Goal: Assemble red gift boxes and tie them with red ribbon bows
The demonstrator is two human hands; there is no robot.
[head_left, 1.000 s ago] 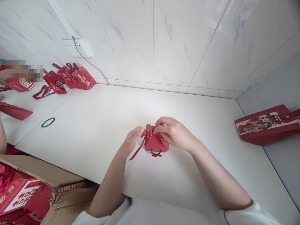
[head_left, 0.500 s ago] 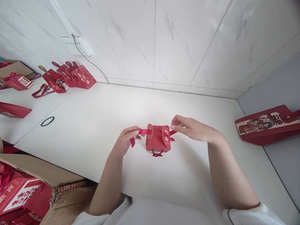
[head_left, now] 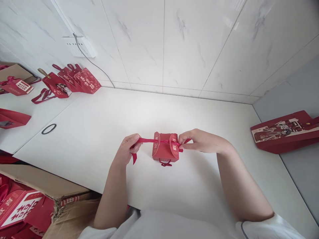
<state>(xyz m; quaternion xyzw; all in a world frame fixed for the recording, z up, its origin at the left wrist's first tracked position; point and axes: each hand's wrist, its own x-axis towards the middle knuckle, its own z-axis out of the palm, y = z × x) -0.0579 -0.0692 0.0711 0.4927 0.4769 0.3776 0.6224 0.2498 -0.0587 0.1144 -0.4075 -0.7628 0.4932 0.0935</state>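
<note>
A small red gift box [head_left: 164,152] with two rounded top flaps stands on the white table [head_left: 99,132]. A red ribbon [head_left: 147,140] runs across its top and out to both sides. My left hand [head_left: 127,151] pinches the ribbon's left end, with the loose tail hanging below my fingers. My right hand [head_left: 199,141] pinches the short right end close beside the box. The ribbon is stretched tight between both hands.
Several red gift bags [head_left: 74,79] lean against the tiled wall at the far left. A flat red bag [head_left: 284,132] lies at the right on a grey surface. A cardboard carton [head_left: 37,199] of red boxes sits at the lower left. A black ring [head_left: 48,128] lies on the table.
My hands moved from the top of the box out to its sides, drawing the ribbon ends apart until the ribbon is taut. The box has stayed about where it was.
</note>
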